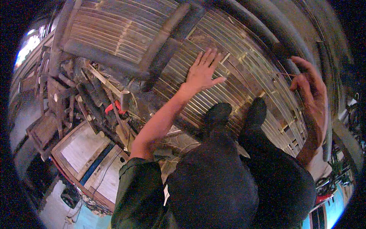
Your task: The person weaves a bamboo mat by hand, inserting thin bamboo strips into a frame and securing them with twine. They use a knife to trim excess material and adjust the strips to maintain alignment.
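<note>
My left hand [203, 72] lies palm down with its fingers spread on a panel of narrow bamboo slats [179, 70]. Its thumb points right across the slats, and nothing is held in it. Off to the right, my right hand [312, 87] is raised near a dark round pole, its fingers curled in toward the thumb. A thin strand [283, 73] runs leftward from those fingertips, which seem to pinch it. A short pale piece [225, 58] sits just beyond my left fingers. My dark-covered feet [256, 111] rest on the slats nearer to me.
Thick dark beams [166, 42] cross the slats ahead and left. Cut wood and poles [89, 101] are piled at left, with a red object [114, 107] among them. A wood-framed pale panel [89, 156] lies at lower left. Long rounded poles [263, 26] curve along the far right.
</note>
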Available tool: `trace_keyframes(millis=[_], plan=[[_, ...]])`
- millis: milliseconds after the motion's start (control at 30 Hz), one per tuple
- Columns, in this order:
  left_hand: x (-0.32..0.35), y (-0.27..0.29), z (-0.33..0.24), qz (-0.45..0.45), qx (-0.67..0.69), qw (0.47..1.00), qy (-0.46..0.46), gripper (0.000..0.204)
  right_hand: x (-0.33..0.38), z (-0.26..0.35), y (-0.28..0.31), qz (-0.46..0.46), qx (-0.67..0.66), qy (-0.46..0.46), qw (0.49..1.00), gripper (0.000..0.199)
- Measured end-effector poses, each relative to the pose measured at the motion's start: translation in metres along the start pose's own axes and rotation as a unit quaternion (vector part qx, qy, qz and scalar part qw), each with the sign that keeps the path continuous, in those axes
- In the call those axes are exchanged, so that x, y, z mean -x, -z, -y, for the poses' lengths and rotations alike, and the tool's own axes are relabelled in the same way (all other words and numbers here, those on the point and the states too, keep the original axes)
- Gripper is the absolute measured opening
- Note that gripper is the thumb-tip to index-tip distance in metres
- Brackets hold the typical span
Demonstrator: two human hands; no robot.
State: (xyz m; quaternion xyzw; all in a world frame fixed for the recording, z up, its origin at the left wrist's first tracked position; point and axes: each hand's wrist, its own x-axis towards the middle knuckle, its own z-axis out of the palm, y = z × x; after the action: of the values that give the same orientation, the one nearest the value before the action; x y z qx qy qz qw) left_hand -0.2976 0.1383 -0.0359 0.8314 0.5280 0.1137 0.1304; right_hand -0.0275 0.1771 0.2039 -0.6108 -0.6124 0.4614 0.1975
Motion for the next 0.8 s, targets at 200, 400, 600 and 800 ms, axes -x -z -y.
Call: trace_keyframes(millis=[200, 400, 600, 800], plan=[[-0.031, -0.01, 0.003, 0.119, -0.005, 0.99, 0.07, 0.049, -0.027, -0.035, -0.029, -0.135, 0.108, 0.063, 0.983, 0.028], [-0.057, -0.021, 0.028, 0.181, 0.006, 0.982, 0.052, 0.045, -0.068, -0.176, -0.151, -0.02, 0.24, 0.031, 0.97, 0.022], [-0.053, -0.053, 0.041, 0.084, 0.03, 0.995, 0.036, 0.037, -0.087, -0.182, -0.226, -0.071, 0.089, 0.003, 0.993, 0.028], [-0.052, -0.051, 0.035, 0.117, -0.011, 0.99, 0.074, 0.032, -0.085, -0.155, -0.239, -0.06, 0.005, -0.081, 0.995, 0.029]])
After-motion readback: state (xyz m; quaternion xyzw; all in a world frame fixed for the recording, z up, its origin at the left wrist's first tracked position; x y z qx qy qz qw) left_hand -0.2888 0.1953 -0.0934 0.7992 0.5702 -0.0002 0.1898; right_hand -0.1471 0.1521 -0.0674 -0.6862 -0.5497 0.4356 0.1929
